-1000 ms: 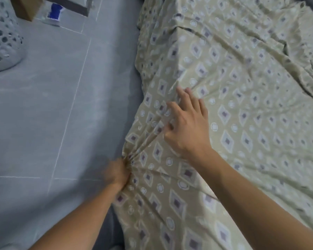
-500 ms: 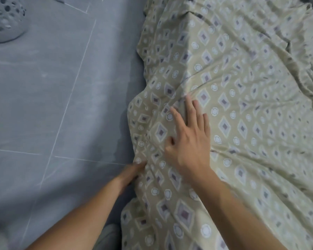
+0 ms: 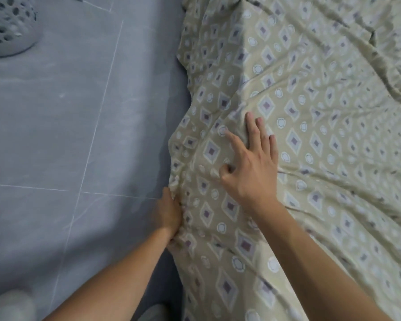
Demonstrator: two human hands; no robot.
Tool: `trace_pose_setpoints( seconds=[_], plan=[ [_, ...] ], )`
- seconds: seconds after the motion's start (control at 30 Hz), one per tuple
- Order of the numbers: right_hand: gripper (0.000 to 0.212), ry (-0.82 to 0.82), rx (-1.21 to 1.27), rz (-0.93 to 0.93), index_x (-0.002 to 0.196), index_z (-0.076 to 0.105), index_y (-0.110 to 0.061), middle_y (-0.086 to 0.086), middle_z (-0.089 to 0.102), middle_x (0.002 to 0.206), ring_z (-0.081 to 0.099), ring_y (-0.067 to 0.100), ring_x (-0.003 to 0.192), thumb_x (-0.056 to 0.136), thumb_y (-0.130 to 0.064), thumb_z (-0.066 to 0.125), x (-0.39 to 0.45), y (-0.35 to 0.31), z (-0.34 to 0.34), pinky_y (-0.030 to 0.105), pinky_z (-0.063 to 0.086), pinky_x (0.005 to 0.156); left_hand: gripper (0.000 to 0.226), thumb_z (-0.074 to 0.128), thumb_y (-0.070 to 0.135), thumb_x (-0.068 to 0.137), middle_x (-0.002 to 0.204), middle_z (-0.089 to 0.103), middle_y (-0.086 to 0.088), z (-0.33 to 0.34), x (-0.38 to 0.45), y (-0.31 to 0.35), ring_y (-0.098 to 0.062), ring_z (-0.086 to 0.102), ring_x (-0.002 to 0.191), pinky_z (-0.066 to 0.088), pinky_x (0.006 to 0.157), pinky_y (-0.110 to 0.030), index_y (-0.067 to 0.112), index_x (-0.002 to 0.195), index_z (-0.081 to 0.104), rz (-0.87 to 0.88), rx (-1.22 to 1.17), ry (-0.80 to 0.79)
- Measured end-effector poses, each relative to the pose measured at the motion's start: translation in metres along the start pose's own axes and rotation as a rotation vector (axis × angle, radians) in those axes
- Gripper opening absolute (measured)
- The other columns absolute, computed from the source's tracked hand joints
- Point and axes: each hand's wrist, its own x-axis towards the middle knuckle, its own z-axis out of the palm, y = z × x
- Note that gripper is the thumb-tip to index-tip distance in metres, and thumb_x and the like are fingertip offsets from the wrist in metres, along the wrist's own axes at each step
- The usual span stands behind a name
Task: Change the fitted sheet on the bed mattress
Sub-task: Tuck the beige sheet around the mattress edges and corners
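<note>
A beige fitted sheet (image 3: 310, 117) with a diamond and circle print covers the mattress on the right, wrinkled and loose, and drapes over the left side edge. My left hand (image 3: 169, 214) grips the bunched hem of the sheet at the mattress side, its fingers hidden in the folds. My right hand (image 3: 250, 163) lies on top of the sheet near that edge, fingers spread and straight, pressing the fabric down. A mattress corner pokes up under the cloth at the top (image 3: 243, 10).
Grey tiled floor (image 3: 67, 135) runs along the left of the bed. A perforated grey basket (image 3: 5, 26) stands at the top left. Two pale rounded shapes, probably my feet (image 3: 9, 304), show at the bottom edge.
My left hand went from gripping the hem, to reaching under it with fingers out, to gripping the bunched edge again. The right hand slid slightly and spread its fingers. The view shifted.
</note>
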Motion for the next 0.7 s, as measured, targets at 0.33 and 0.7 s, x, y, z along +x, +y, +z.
trace_pose_setpoints(
  seconds=[0.33, 0.7],
  plan=[
    [0.067, 0.020, -0.185, -0.118, 0.151, 0.050, -0.034, 0.004, 0.008, 0.176, -0.009, 0.024, 0.163, 0.085, -0.036, 0.059, -0.013, -0.006, 0.017, 0.053, 0.006, 0.131, 0.019, 0.030, 0.024, 0.110, 0.082, 0.051, -0.001, 0.044, 0.032, -0.027, -0.025, 0.055, 0.076, 0.039, 0.072, -0.040, 0.013, 0.102, 0.044, 0.178, 0.245, -0.013],
    [0.072, 0.078, 0.170, 0.065, 0.162, 0.036, -0.026, 0.003, 0.014, 0.175, 0.008, 0.024, 0.162, 0.093, -0.031, 0.057, -0.044, -0.007, 0.004, 0.049, 0.018, 0.129, 0.047, 0.050, 0.025, 0.096, 0.127, 0.052, -0.021, -0.019, 0.014, 0.000, -0.044, 0.056, 0.115, 0.048, 0.094, -0.051, 0.008, 0.139, 0.050, 0.349, 0.368, -0.015]
  ],
)
